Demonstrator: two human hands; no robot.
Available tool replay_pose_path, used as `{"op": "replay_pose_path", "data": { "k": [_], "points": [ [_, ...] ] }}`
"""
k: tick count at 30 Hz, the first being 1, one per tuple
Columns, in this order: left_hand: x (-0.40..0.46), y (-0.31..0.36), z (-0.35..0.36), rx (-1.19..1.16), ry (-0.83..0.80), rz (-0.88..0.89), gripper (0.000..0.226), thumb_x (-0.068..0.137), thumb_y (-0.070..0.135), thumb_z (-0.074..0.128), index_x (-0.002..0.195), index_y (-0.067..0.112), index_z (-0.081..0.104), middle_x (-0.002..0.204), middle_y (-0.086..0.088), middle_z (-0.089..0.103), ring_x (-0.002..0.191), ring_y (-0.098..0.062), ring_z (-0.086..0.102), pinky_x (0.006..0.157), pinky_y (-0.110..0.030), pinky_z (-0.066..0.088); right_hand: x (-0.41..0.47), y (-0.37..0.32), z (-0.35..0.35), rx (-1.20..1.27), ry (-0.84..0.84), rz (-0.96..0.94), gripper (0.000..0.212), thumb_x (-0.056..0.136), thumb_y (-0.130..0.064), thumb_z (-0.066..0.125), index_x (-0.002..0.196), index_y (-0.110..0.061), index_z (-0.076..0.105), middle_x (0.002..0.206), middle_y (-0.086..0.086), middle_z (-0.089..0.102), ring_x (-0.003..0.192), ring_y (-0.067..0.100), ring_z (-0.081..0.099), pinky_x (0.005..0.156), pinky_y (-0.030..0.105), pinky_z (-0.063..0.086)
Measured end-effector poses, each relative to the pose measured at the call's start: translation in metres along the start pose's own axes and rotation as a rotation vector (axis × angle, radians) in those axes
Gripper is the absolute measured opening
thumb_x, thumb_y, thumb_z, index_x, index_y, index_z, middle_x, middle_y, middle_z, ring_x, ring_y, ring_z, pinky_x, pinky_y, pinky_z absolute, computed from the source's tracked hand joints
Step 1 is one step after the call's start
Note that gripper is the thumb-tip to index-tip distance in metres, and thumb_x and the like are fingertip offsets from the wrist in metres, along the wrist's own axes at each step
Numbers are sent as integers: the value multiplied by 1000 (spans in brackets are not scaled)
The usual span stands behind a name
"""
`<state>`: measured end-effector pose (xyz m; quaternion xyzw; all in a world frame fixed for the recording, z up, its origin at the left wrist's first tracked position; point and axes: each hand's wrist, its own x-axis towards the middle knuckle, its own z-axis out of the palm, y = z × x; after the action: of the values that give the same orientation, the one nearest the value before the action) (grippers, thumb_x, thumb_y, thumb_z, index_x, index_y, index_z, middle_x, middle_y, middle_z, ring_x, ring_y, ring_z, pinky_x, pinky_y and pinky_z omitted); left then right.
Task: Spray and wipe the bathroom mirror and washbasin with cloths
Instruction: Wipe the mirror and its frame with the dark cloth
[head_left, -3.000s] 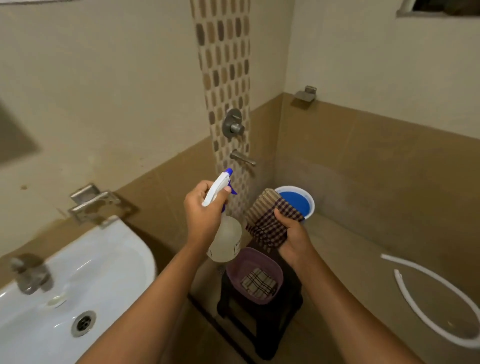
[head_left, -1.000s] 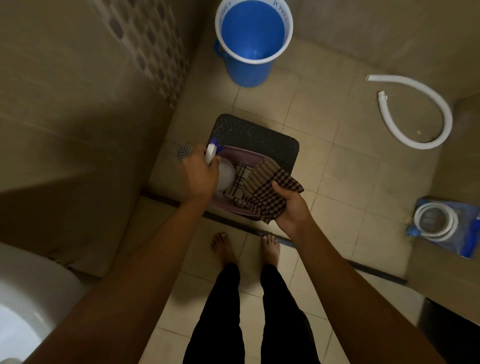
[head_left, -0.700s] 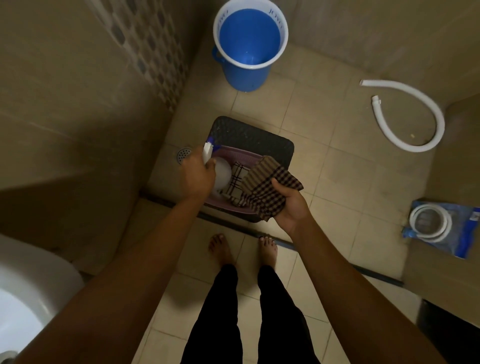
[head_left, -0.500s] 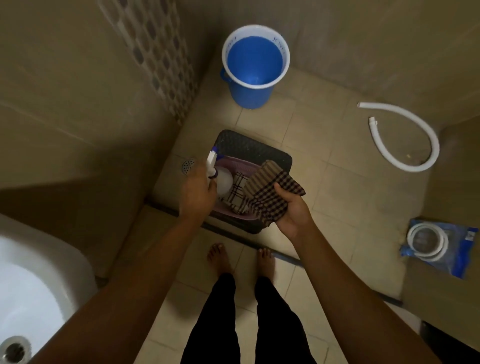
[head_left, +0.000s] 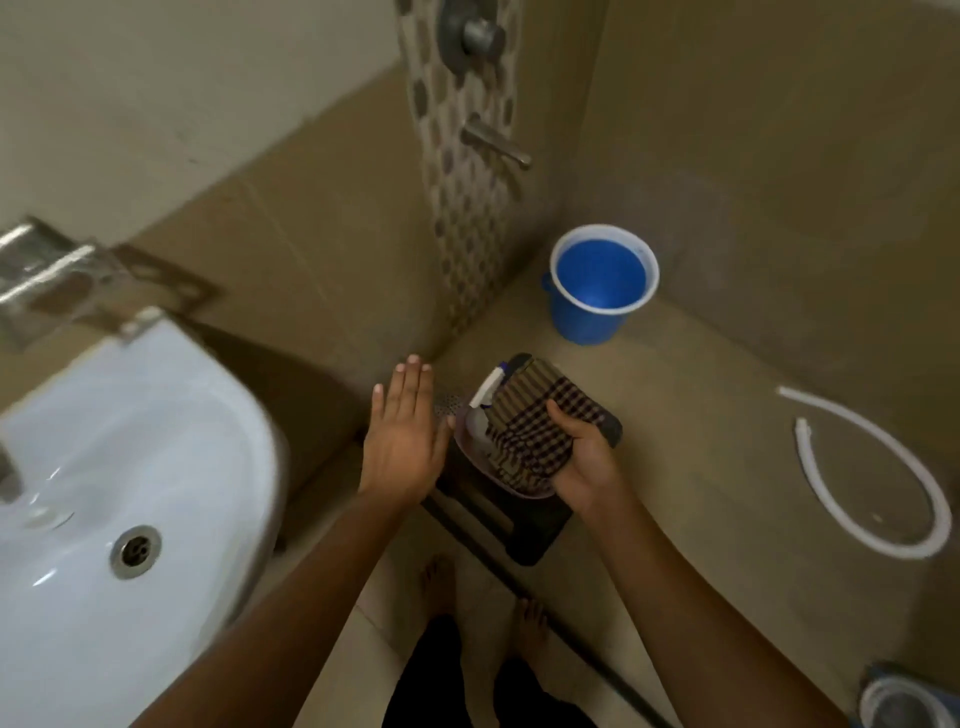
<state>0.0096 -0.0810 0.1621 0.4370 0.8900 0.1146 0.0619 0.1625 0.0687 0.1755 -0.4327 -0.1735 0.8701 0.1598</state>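
Observation:
My right hand (head_left: 584, 457) grips a folded checked cloth (head_left: 530, 431) above a purple basket (head_left: 475, 457) that stands on a black stool (head_left: 540, 525). The spray bottle (head_left: 485, 392), white head with a blue tip, lies in the basket, partly behind the cloth. My left hand (head_left: 402, 441) hovers flat with straight fingers just left of the basket, holding nothing. The white washbasin (head_left: 156, 467) fills the left side, with its drain (head_left: 136, 551) showing. The mirror is out of view.
A blue bucket (head_left: 597, 291) stands in the far corner under a wall tap (head_left: 496, 148). A white hose (head_left: 878, 467) curls on the floor at right. A metal soap holder (head_left: 57, 275) is fixed above the basin. My bare feet (head_left: 483, 597) stand below.
My left hand put the spray bottle into the basket, let go and drew back open. The view tilted up and left, bringing the basin in. My right hand kept the cloth.

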Motion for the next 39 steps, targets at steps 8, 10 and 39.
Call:
{"op": "replay_pose_path", "data": {
  "k": [8, 10, 39],
  "points": [
    [-61, -40, -89, -47, 244, -263, 66, 102, 48, 26, 156, 12, 15, 165, -7, 9, 153, -19, 4, 124, -41, 5, -22, 17, 95, -123, -304, 51, 43, 90, -13, 58, 132, -3, 54, 127, 21, 63, 117, 39, 60, 103, 57, 43],
    [-79, -55, -115, -76, 328, -317, 65, 103, 48, 28, 156, 14, 15, 165, -5, 10, 153, -18, 4, 124, -39, 3, -35, 26, 126, -151, -370, 64, 47, 86, -15, 60, 131, -3, 55, 126, 21, 63, 118, 40, 58, 105, 58, 40],
    [-272, -212, -416, 54, 1051, -340, 68, 99, 50, 30, 155, 12, 21, 163, -5, 20, 152, -17, 12, 124, -41, 13, -266, 181, 417, -238, -846, -95, 56, 77, -13, 66, 130, -1, 56, 121, 23, 66, 109, 38, 65, 90, 54, 54]
  ]
}}
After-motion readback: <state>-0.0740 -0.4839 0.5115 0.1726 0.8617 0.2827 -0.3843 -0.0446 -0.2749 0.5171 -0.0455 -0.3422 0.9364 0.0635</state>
